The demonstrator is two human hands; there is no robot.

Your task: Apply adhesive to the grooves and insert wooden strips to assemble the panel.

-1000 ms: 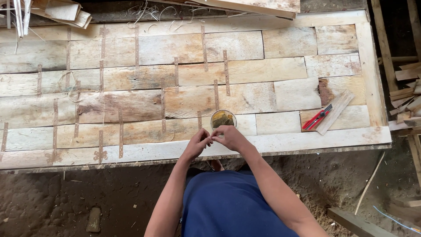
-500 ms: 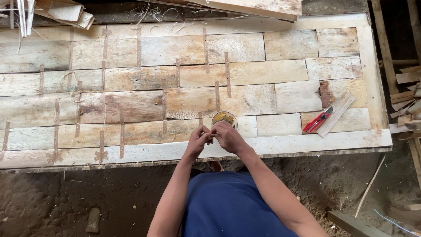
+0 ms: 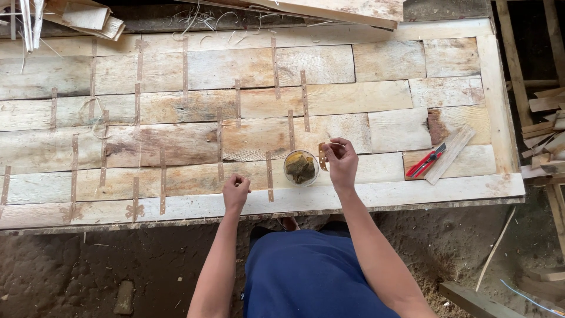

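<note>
A big panel of pale wood veneer sheets lies on a work table, its seams held by several thin brown tape strips. My right hand is raised over the panel's near part and pinches a short brown tape strip between thumb and fingers. Just left of it stands a small round bowl with a yellow-brown sponge inside. My left hand rests near the table's front edge with its fingers curled in; I cannot see anything in it.
A red cutter lies beside a wooden slat at the right of the panel. Loose boards are stacked at the far edge and at the right. Dirt floor with scraps lies below the table.
My hands were together at the front edge by the bowl. They have parted: the right one rose to the right with the tape strip, the left moved left along the edge.
</note>
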